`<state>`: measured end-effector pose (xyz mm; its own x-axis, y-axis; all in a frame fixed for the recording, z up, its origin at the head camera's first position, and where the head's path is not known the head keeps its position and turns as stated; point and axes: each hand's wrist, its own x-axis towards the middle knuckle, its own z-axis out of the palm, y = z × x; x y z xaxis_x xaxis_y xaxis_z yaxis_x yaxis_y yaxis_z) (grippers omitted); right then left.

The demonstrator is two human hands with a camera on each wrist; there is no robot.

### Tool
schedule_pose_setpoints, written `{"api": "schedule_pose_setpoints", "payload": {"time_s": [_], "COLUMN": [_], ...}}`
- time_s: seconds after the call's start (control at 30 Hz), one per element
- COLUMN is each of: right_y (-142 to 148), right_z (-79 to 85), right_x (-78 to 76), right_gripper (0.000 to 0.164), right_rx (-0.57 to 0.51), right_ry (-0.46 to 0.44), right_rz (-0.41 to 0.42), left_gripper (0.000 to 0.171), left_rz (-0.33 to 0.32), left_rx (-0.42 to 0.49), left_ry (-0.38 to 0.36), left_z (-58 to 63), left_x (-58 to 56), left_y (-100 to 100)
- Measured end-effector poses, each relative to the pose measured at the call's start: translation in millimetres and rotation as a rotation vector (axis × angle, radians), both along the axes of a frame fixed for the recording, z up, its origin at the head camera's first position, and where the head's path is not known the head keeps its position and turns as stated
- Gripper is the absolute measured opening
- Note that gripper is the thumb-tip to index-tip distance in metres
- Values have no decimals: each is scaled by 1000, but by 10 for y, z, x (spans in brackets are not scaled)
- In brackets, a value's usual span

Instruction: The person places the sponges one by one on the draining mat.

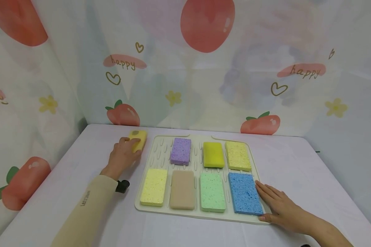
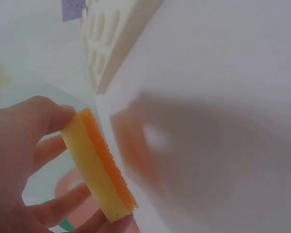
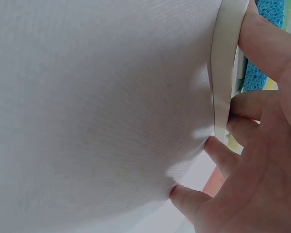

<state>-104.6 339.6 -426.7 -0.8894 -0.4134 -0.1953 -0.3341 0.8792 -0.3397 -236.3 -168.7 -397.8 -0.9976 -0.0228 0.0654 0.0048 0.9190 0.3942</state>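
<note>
My left hand (image 1: 122,156) pinches a yellow sponge (image 1: 142,136) between thumb and fingers, at the back left beside the tray. In the left wrist view this sponge (image 2: 89,167) shows an orange layer along one side and stands close over the table, with its shadow beside it. A cream ridged tray (image 1: 191,217) lies in the middle. My right hand (image 1: 285,209) rests at its right edge, fingers extended next to the blue sponge (image 1: 245,193). In the right wrist view, fingertips touch the tray rim (image 3: 224,73) and the white cloth, and nothing is gripped.
On the tray's back row lie a purple sponge (image 1: 180,151), a bright yellow sponge (image 1: 213,154) and a speckled yellow sponge (image 1: 238,155). The front row has a pale yellow sponge (image 1: 154,187), a tan sponge (image 1: 182,189) and a green sponge (image 1: 212,192). A patterned curtain (image 1: 204,85) hangs behind.
</note>
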Motion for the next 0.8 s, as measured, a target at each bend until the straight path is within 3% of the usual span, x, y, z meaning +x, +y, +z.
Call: {"api": "schedule_pose_setpoints", "payload": {"time_s": [0.37, 0.8], "right_y": [-1, 12], "right_z": [-6, -23], "right_x": [5, 16], "right_gripper": [98, 94], "right_rx": [1, -13], "right_ry": [18, 83], "right_rz": [3, 15], "left_gripper": [52, 58], "left_rz": [-52, -153], "left_rx": [83, 84], "left_ry": [-26, -74], "left_z": [36, 81], "left_x": [33, 20], "left_y": [218, 453]}}
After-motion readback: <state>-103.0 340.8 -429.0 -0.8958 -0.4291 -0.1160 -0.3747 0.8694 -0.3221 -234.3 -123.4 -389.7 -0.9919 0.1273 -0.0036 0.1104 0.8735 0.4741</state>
